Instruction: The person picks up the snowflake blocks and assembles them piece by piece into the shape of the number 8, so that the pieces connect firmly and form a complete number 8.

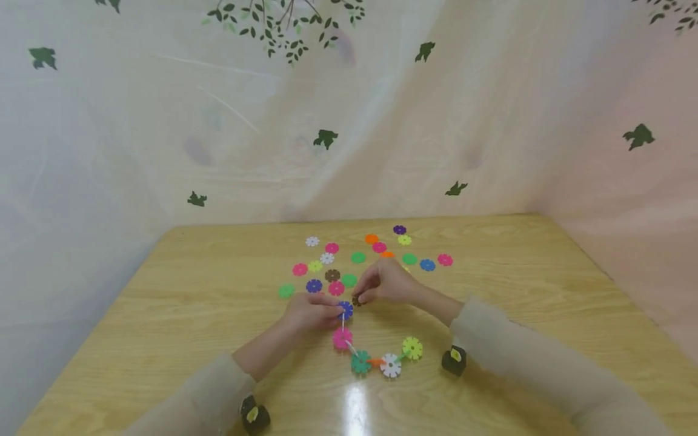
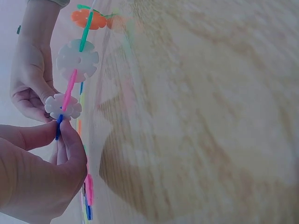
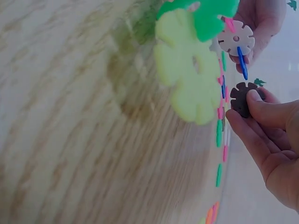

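Note:
My left hand (image 1: 308,316) pinches a blue notched plastic disc (image 1: 346,311) between thumb and fingers. That disc ends a curved chain of interlocked discs: white edge-on pieces, a pink disc (image 1: 342,339), a teal disc (image 1: 360,362), an orange edge-on piece, a white disc (image 1: 390,366), a green one edge-on and a yellow disc (image 1: 412,348). Thumb and fingers of my right hand (image 1: 391,281) hold a dark brown disc (image 3: 240,100). In the right wrist view, the brown disc is close to the blue one, apart by a narrow gap.
Loose discs lie scattered beyond the hands, among them a brown disc (image 1: 332,275), a green disc (image 1: 286,291), a blue disc (image 1: 428,265) and a pink disc (image 1: 445,260). The wooden table (image 1: 163,290) meets a printed curtain (image 1: 262,151) at its back.

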`<state>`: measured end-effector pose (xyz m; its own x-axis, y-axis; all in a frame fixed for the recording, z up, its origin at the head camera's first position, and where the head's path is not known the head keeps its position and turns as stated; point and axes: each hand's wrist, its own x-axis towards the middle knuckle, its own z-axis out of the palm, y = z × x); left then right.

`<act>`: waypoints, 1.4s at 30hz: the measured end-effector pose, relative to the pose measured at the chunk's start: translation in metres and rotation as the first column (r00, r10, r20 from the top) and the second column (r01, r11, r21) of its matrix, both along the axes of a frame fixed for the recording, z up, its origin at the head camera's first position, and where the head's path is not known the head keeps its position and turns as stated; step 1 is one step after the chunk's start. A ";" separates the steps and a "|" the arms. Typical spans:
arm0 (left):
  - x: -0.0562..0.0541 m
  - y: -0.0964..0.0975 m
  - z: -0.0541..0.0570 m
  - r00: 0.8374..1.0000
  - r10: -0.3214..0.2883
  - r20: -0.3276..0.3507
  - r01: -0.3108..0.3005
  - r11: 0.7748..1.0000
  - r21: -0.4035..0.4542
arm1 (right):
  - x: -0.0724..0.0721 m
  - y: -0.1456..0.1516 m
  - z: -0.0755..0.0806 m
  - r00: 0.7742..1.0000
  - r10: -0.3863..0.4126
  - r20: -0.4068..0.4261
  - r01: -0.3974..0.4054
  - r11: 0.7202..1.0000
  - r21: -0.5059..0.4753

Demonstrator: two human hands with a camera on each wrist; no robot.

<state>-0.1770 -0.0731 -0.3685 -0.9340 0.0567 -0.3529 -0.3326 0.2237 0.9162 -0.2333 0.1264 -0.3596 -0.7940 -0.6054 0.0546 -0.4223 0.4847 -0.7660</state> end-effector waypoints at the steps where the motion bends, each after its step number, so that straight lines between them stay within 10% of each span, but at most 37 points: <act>1: 0.000 0.000 0.000 1.000 -0.001 0.001 0.001 1.000 -0.002 | 0.001 0.000 0.000 1.000 0.001 -0.004 -0.001 1.000 -0.003; 28: 0.003 0.006 -0.004 0.999 -0.041 0.030 0.044 0.993 -0.106 | 0.014 -0.004 -0.005 0.985 0.134 -0.108 -0.141 0.988 -0.055; 42: 0.007 0.001 0.000 0.999 -0.051 0.015 0.051 0.999 0.011 | 0.001 -0.010 0.003 0.963 0.247 -0.108 -0.250 0.968 -0.017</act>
<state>-0.1699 -0.0724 -0.3686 -0.9242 0.1076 -0.3665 -0.3353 0.2310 0.9134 -0.2326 0.1162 -0.3568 -0.6079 -0.7798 0.1498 -0.6046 0.3322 -0.7240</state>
